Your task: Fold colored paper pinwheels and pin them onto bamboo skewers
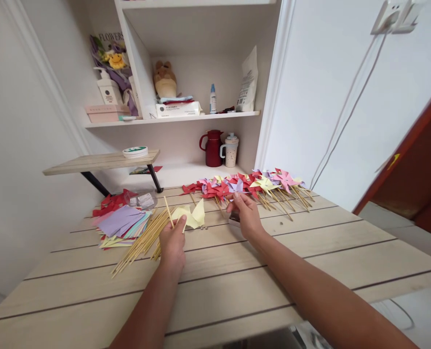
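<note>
My left hand is closed round a thin wooden stick that points up and away. Right beside its fingertips is a pale yellow paper pinwheel; whether the fingers also grip it I cannot tell. My right hand is raised over a small box, thumb and fingertips pinched together. Anything between those fingers is too small to make out. Under and left of my left hand lies a bundle of bare sticks. Tiny metallic bits lie on the table between my hands.
Finished pinwheels in red, pink, purple and yellow lie in a heap at the back right. Coloured paper sheets are stacked at left, near a clear plastic container. A raised wooden stand, red jug and cup stand behind.
</note>
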Demonstrator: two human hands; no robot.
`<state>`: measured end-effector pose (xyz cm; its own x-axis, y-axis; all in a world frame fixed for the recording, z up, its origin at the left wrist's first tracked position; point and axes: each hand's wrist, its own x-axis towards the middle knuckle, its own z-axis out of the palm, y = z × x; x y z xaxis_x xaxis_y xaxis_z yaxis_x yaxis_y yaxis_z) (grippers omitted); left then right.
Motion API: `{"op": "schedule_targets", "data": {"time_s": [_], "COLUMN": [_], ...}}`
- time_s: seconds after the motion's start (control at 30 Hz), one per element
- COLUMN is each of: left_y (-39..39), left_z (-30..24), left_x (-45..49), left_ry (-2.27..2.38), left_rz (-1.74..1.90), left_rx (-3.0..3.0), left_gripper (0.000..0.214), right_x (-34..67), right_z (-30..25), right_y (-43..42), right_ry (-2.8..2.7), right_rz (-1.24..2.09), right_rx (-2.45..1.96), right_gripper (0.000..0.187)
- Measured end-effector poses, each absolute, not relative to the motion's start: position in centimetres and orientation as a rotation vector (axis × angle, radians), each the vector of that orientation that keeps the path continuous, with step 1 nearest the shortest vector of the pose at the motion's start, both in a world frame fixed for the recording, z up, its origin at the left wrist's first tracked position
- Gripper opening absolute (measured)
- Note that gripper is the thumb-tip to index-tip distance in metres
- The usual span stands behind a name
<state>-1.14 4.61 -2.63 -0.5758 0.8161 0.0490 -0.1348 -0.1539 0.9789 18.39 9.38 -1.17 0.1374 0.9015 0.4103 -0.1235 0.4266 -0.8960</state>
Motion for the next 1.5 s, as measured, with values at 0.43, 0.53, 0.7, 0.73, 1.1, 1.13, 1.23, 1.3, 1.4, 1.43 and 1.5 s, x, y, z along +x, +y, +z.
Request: {"op": "schedule_targets", "data": {"time_s": [0.43,0.53,0.7,0.73,1.1,1.13,1.23,1.3,1.4,1.43,1.5], "left_y": [4.7,4.9,5.0,5.0,5.1,5.0,5.0,5.0,5.0,5.0,5.0], "left_z": [-2.7,-2.9,-3.2,-3.2,-3.4,-3.4,-3.4,-3.4,-3.5,-3.5,-3.6], "left_x": [-1.8,-1.7,-1.4,-1.4,-1.5,-1.5,-1.4,-1.3,-1.3,-1.3,-1.3], "left_ry": [1.479,1.483,1.470,1.471,1.512,1.517,1.529,1.528,1.532,1.539,1.552], "left_rz": [1.744,1.754,1.743,1.740,1.671,1.662,1.637,1.626,1.607,1.604,1.604], "left_rx": [0.847,0.856,0.904,0.918,1.009,1.020,1.062,1.085,1.134,1.151,1.167], "left_gripper": [0.041,0.043,0.041,0.040,0.040,0.041,0.045,0.047,0.048,0.048,0.047], "right_x": [31.0,35.3,37.9,37.9,36.8,36.9,37.2,37.4,37.7,37.8,37.8], "right_z": [2.9,2.2,-0.2,-0.6,-1.3,-1.4,-1.7,-1.9,-2.1,-2.2,-2.3], "right_y": [10.1,10.0,9.4,9.4,10.8,10.8,10.9,10.9,10.9,10.9,10.9], "right_ry": [-1.508,-1.514,-1.702,-1.781,-2.221,-2.227,-2.238,-2.245,-2.247,-2.246,-2.246], "right_rz": [0.354,0.167,-0.014,-0.078,-0.262,-0.266,-0.275,-0.276,-0.277,-0.279,-0.284], "right_rx": [-1.533,-1.722,-1.933,-1.982,-2.052,-2.062,-2.093,-2.108,-2.117,-2.116,-2.110], "right_gripper": [0.033,0.019,0.017,0.019,0.027,0.029,0.032,0.031,0.031,0.031,0.032]}}
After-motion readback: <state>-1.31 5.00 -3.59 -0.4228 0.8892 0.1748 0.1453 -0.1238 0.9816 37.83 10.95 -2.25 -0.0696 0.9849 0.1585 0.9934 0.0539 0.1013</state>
